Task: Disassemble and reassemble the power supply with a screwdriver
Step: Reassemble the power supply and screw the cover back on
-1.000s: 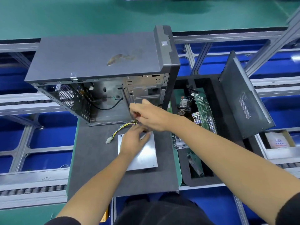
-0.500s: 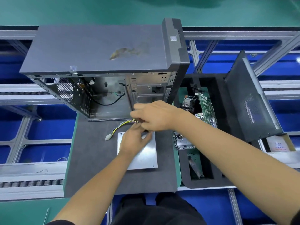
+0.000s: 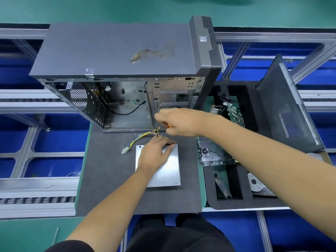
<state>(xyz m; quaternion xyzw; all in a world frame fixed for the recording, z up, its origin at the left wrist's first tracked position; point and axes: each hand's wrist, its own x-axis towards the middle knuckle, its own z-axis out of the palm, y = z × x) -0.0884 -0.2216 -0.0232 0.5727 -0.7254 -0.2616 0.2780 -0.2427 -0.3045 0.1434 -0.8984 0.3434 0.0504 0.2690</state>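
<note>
The power supply [image 3: 160,166] lies just below the middle of the frame, a flat box of bare brushed metal on the dark grey mat [image 3: 109,179], its yellow-and-black cable bundle [image 3: 140,138] trailing up and left to a white plug. My left hand [image 3: 154,155] rests on its upper edge, fingers curled to pinch something small at the top right corner (too small to name, I judge a screw). My right hand [image 3: 179,121] grips the screwdriver [image 3: 171,130], of which only a bit of orange handle and a thin shaft show, tip down at that corner. A second ago the right hand sat lower, close over the left; now it has risen and the shaft stands upright, so I judge a screw at this corner is being driven or drawn. Behind, in the upper middle, stands the open computer case [image 3: 118,51], matte grey with perforated steel inside. At the right a black foam tray [image 3: 245,202] holds circuit boards and loose screws.
</note>
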